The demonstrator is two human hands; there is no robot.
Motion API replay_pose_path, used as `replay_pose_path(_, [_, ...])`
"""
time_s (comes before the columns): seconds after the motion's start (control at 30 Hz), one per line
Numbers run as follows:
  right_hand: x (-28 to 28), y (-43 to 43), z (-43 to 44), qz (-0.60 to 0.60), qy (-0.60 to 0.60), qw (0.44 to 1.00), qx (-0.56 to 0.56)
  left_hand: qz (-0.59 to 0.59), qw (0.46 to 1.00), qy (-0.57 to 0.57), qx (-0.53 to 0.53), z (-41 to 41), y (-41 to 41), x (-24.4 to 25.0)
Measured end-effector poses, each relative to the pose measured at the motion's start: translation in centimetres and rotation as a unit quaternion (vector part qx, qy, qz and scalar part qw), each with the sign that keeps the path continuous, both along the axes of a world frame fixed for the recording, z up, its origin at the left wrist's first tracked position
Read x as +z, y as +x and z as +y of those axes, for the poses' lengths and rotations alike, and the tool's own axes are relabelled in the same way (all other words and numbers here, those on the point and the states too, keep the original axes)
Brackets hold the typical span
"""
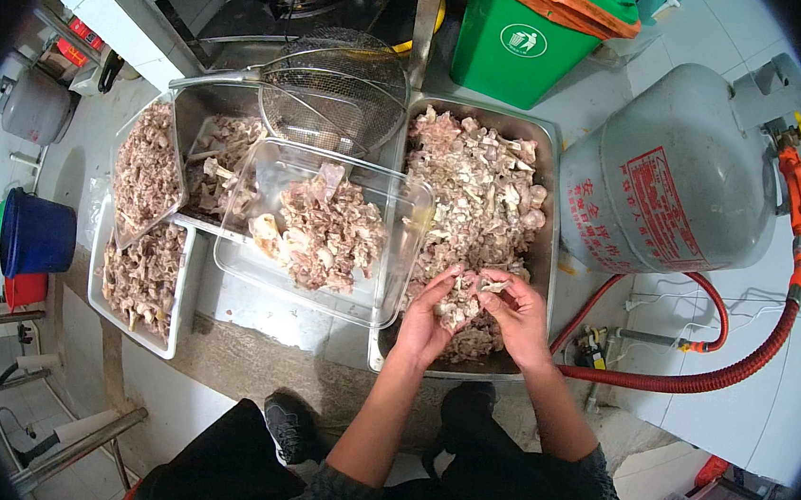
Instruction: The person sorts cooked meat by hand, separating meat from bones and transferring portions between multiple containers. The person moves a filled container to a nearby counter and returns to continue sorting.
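Both hands are over a deep steel pan [553,192] heaped with cooked, meaty bones [478,178]. Between the thumb and fingers of my right hand [519,321] is a small pale bone piece [496,285]. My left hand [428,324] pinches a scrap of meat [467,284] close beside it; whether the two pieces are joined is unclear. Left of the pan, a clear plastic tub [242,268] rests partly over the pan's rim. It contains a pile of shredded meat [334,233] with a few larger pale pieces.
A wire-mesh strainer [335,94] lies across another steel pan [232,92] of bones. Further left are a clear container of meat bits [147,163] and a white tub [185,302] of bones. A grey gas cylinder [671,181], its red hose [674,383] and a green bin [521,53] flank the pan.
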State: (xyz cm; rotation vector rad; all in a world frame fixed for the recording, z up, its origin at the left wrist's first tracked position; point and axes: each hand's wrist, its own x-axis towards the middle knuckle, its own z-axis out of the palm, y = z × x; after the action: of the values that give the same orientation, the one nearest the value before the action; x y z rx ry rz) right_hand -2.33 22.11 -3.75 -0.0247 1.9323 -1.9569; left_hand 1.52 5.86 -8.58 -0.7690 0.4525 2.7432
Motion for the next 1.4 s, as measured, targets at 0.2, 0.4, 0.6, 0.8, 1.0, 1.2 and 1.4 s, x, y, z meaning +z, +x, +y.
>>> replay_pose_path(0.2, [0.5, -0.3, -0.3, -0.074, -0.223, 0.972, 0.029, -0.007, 1.000, 0.016, 0.001, -0.7, -0.3, 0.9])
replay_pose_path(0.4, [2.8, -1.0, -2.0, -0.131, -0.349, 0.926, 0.066, 0.033, 0.997, 0.075, 0.012, -0.1, 0.0, -0.6])
replay_pose_path(0.6, [9.3, -3.9, -12.5, -0.028, -0.045, 0.981, 0.186, -0.062, 0.996, 0.052, 0.031, 1.3, 0.5, 1.1])
replay_pose_path(0.8, [11.7, -10.5, -32.7, 0.076, 0.054, 0.950, 0.299, -0.020, 0.994, 0.100, 0.026, 0.6, 1.2, 2.3])
replay_pose_path(1.0, [11.1, -16.3, -37.6, 0.125, 0.058, 0.956, 0.258, -0.018, 0.991, 0.131, 0.034, -1.0, 0.8, 1.5])
replay_pose_path(1.2, [8.3, -13.4, -18.1, 0.125, 0.068, 0.974, 0.176, 0.005, 0.989, 0.139, 0.045, -0.6, 0.9, 2.2])
replay_pose_path(1.4, [6.3, -4.5, -2.8, 0.141, 0.219, 0.966, -0.002, 0.057, 0.982, 0.173, 0.052, -0.2, 0.3, 2.5])
